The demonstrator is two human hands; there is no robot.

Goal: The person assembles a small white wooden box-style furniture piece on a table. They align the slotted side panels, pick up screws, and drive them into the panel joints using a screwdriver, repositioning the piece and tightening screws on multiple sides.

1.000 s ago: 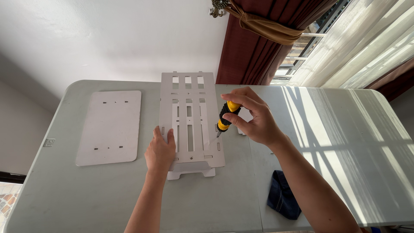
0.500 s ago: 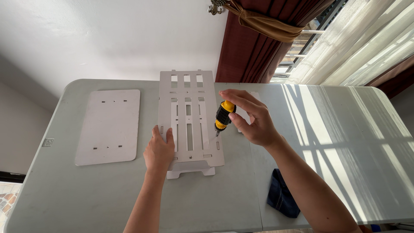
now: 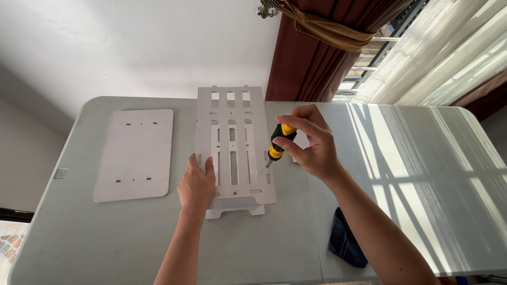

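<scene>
Your right hand (image 3: 311,142), just right of the frame's center, is wrapped around a screwdriver (image 3: 279,142) with a yellow and black handle, thumb and fingers pinching it near the top. It tilts down and to the left, and its thin metal tip sits at the right edge of a white slotted panel (image 3: 232,142), close to a small slot there; whether the tip actually touches the panel is too fine to tell.

Your left hand (image 3: 196,184), lower and to the left, lies flat with the fingers spread on the panel's left edge, pressing down and grasping nothing.

That slotted panel lies in the middle of the frame on a pale grey table (image 3: 105,243), running from the table's far edge toward you. It has long cut-out slots and small notches, and it rests on a short white footed piece (image 3: 235,210) that shows beneath its near end. It looks like thin, stiff board: probably light and rigid, smooth enough to slide on the tabletop, and weakest at the narrow strips between the slots. The solid outer edges, where your left hand already rests, look like the safest place to hold it.

To the left lies a separate plain white board (image 3: 134,154) with a few small holes. A dark blue cloth (image 3: 346,240) sits at the lower right, beside your right forearm. Striped sunlight falls across the right side of the table, and dark red curtains (image 3: 317,53) hang at the upper right.
</scene>
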